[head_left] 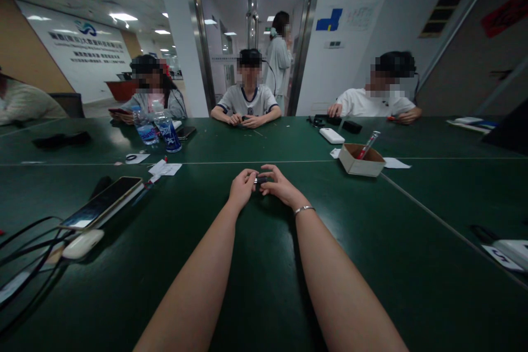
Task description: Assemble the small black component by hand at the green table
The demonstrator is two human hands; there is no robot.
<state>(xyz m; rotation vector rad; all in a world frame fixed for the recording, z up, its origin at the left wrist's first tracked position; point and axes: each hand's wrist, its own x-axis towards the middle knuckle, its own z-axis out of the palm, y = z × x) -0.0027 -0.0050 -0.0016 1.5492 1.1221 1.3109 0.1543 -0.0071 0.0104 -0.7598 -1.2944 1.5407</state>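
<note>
My left hand (242, 187) and my right hand (279, 184) meet over the dark green table (264, 264), both arms stretched forward. Their fingers are pinched together on a small dark object (260, 180) held between them; it is too small to name. A thin bracelet (304, 209) circles my right wrist.
A phone (101, 202) on a white pad and a white power bank (82, 243) with black cables lie at the left. An open cardboard box (361, 159) with a pen stands at the right. Two water bottles (167, 129) stand further back. Other people sit across the table.
</note>
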